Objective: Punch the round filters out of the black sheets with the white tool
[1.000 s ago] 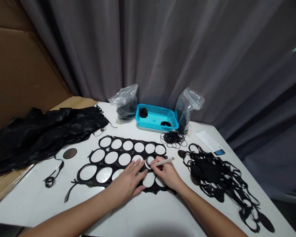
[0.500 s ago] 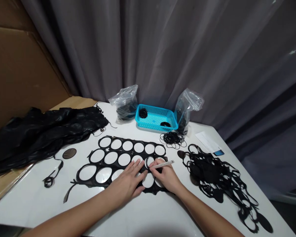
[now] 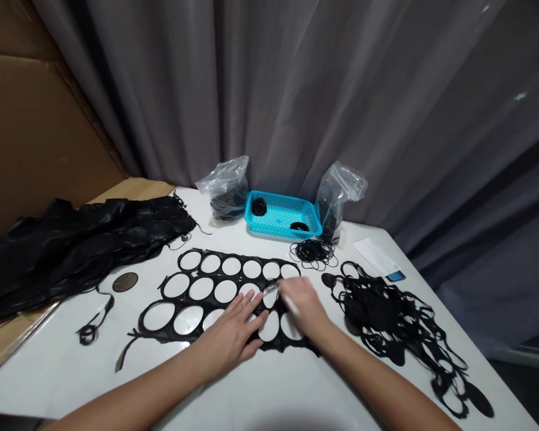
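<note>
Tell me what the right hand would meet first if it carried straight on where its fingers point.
Likely the far row of the black holed sheet, just ahead of the right hand; its height is unclear, so it might pass over.

Colours and patterns in your work area
Your sheet (image 3: 214,278) is black, patterned with rows of round holes; your table (image 3: 260,389) white; your basket (image 3: 282,232) bright blue, mesh-patterned; the curtain (image 3: 291,90) grey; the cardboard (image 3: 27,120) brown.

Grey curtain (image 3: 287,90) hangs behind — brown cardboard (image 3: 36,120) stands left.
</note>
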{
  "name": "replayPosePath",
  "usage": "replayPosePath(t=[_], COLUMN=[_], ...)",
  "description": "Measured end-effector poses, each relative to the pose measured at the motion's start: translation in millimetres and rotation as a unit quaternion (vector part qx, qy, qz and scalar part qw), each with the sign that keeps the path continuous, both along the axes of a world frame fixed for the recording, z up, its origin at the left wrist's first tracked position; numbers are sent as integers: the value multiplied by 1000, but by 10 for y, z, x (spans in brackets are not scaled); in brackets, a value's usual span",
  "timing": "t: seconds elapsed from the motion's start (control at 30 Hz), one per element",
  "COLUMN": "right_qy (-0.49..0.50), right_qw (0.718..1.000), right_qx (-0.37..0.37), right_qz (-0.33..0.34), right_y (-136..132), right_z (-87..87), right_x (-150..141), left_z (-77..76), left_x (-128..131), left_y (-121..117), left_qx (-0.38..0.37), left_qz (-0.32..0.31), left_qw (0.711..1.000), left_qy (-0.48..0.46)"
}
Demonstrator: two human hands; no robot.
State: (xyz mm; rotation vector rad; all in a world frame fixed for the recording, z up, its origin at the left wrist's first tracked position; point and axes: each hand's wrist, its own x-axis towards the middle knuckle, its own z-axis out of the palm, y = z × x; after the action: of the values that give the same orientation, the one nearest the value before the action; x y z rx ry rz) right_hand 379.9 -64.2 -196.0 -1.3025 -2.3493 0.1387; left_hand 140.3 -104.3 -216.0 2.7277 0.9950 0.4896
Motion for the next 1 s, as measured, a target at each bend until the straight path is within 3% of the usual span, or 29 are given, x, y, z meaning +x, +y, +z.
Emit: replayPosePath(t=[0.1,0.23,0.33,0.43,0.63,0.77,1.0], right_qy=[54,178,223,255,229,232,244], right_qw=[982,953,943,937,941,940,938], right_qx=[23,-32,-120,-197,-245,-248,-243], right_qz=[-180,-242,-214,-133,-34,-37,-42], right_y=[390,552,311,-88,-720,-841,-879], right_z=[113,235,271,276,186,95,59], right_x=[326,595,491,219,-172,-217,-243], left_z=[34,151,244,263,73,-23,-13], left_x=[-18,-55,-63,-35,87,132,125], left_y=[15,5,-134,-391,-788,-843,-870], left_qx=[-2,-13,-5,6,19,28,22], left_qz=[-1,-11,20,43,68,87,84], left_qw=[1000,1000,1000,999,997,995,996], left_qy=[-2,-12,-23,-14,20,25,7])
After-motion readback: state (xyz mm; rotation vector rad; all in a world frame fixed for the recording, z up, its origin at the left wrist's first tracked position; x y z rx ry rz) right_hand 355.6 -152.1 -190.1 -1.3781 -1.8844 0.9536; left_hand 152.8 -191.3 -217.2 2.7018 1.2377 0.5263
